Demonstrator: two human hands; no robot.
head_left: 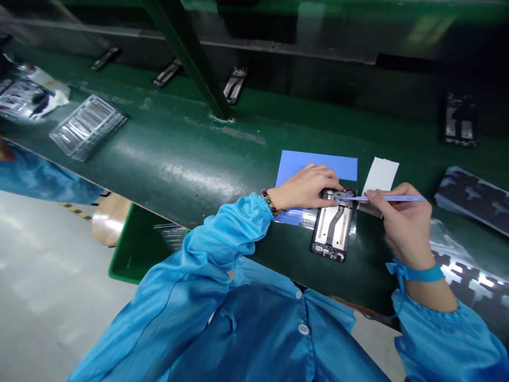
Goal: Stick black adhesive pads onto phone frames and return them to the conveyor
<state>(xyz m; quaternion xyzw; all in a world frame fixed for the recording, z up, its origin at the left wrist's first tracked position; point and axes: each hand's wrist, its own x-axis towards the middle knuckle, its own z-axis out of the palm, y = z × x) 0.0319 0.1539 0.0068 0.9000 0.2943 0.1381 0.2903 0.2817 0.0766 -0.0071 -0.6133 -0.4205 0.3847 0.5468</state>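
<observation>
An opened phone point(334, 228) lies on the green bench in front of me, its inside facing up with silvery plates and a dark ribbon cable. My left hand point(308, 187) grips the phone's upper end, fingers over the far edge and thumb on the near side. In my right hand point(407, 220) is a pair of slim lilac tweezers point(397, 198), held almost level. Their tip touches or hovers just over the phone's upper part; which one I cannot tell. Under and behind my left hand lies a blue sheet point(318, 162). White paper strips point(382, 172) lie beyond the tweezers.
Dark patterned sheets point(473, 196) are stacked at right, near clear plastic film point(449, 239). More opened phones point(235, 85) lie along the back. A green post point(194, 63) rises from the bench. Clear trays point(89, 124) sit left; a green bin point(135, 249) stands below. Another person's sleeve point(43, 175) shows at left.
</observation>
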